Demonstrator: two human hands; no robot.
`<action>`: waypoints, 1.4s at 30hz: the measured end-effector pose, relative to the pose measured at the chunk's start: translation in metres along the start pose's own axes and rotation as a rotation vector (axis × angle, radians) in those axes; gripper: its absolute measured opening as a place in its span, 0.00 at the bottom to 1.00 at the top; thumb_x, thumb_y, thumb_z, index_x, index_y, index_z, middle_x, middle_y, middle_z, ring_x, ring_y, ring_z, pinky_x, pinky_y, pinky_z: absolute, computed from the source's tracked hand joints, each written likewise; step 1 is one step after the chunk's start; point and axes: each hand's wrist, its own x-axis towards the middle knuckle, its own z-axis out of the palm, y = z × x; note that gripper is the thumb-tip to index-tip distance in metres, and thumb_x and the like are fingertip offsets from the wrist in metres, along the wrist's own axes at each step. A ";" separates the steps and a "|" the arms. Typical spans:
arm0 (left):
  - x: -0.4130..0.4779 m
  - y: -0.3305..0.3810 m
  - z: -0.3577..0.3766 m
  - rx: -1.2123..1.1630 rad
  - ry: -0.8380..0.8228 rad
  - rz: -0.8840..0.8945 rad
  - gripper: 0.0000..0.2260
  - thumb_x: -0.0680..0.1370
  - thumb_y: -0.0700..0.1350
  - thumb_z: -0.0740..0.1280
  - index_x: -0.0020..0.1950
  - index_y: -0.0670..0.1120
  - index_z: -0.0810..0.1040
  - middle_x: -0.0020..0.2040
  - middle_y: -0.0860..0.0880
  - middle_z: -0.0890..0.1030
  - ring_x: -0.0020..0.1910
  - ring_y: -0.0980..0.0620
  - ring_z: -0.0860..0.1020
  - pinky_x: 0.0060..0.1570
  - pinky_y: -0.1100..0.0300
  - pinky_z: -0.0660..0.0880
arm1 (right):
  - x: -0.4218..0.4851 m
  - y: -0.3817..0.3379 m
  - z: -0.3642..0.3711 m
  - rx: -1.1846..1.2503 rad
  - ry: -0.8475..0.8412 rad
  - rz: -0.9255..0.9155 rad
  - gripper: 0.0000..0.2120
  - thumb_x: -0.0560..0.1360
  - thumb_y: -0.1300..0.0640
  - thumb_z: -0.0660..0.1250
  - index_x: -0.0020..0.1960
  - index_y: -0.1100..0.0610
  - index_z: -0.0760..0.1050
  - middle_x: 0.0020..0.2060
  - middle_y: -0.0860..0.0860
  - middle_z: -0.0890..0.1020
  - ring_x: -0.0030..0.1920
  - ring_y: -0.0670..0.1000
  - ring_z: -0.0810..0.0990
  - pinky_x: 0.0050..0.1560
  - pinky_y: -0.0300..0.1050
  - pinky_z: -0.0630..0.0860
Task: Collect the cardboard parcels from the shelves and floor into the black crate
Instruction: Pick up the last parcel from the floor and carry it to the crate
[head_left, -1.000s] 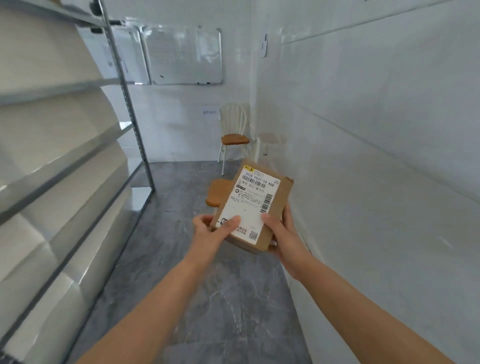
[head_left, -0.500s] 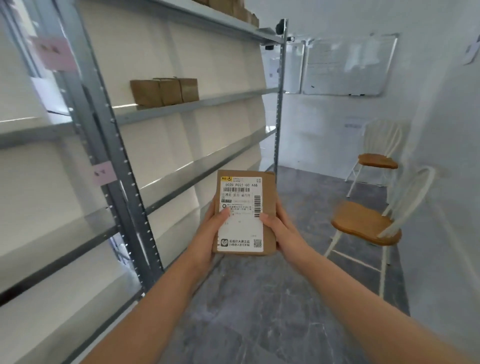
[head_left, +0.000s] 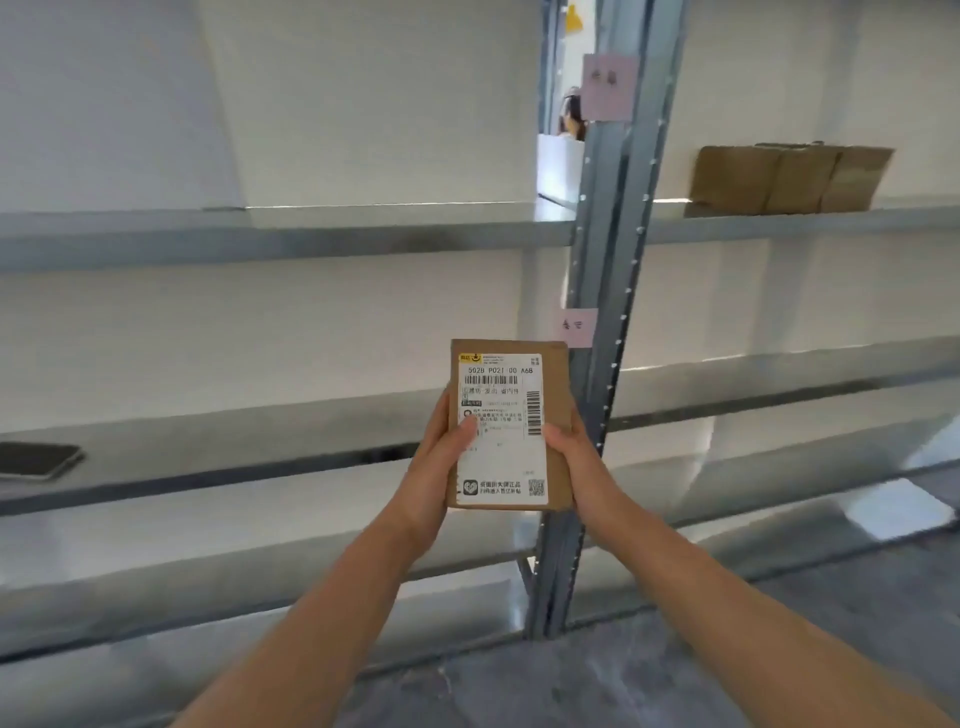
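I hold a small cardboard parcel (head_left: 556, 415) with a white shipping label upright in front of me, at chest height. My left hand (head_left: 434, 467) grips its left edge, thumb across the label. My right hand (head_left: 576, 462) grips its right edge from the side. Further cardboard parcels (head_left: 784, 179) stand in a row on the upper right shelf. The black crate is not in view.
A grey metal shelving unit fills the view, with a riveted upright post (head_left: 608, 291) just behind the parcel. A dark phone (head_left: 36, 460) lies on the middle shelf at far left. Pink paper tags (head_left: 609, 85) stick to the post. Grey floor (head_left: 675, 686) shows at lower right.
My view has swung left from the aisle and chairs to face the shelves. The parcel stays in both hands and now stands upright before the post.
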 end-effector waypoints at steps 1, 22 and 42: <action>0.001 0.004 -0.010 0.004 0.048 0.011 0.23 0.75 0.56 0.63 0.70 0.59 0.65 0.63 0.52 0.78 0.60 0.48 0.79 0.54 0.51 0.79 | 0.013 -0.003 0.010 0.006 -0.053 0.006 0.18 0.65 0.35 0.63 0.54 0.23 0.68 0.52 0.34 0.81 0.53 0.41 0.81 0.44 0.37 0.80; -0.129 0.043 -0.170 0.147 0.791 0.015 0.25 0.76 0.66 0.47 0.64 0.59 0.73 0.56 0.54 0.83 0.54 0.54 0.82 0.45 0.65 0.78 | 0.089 0.021 0.253 0.072 -0.907 0.051 0.30 0.71 0.43 0.58 0.73 0.42 0.56 0.53 0.36 0.80 0.49 0.37 0.82 0.38 0.30 0.77; -0.345 0.114 -0.437 0.065 1.273 0.061 0.21 0.78 0.66 0.48 0.62 0.62 0.74 0.56 0.56 0.83 0.54 0.55 0.81 0.43 0.65 0.79 | 0.057 0.057 0.647 0.110 -1.264 0.189 0.20 0.81 0.50 0.49 0.73 0.48 0.60 0.63 0.51 0.78 0.58 0.48 0.79 0.51 0.41 0.79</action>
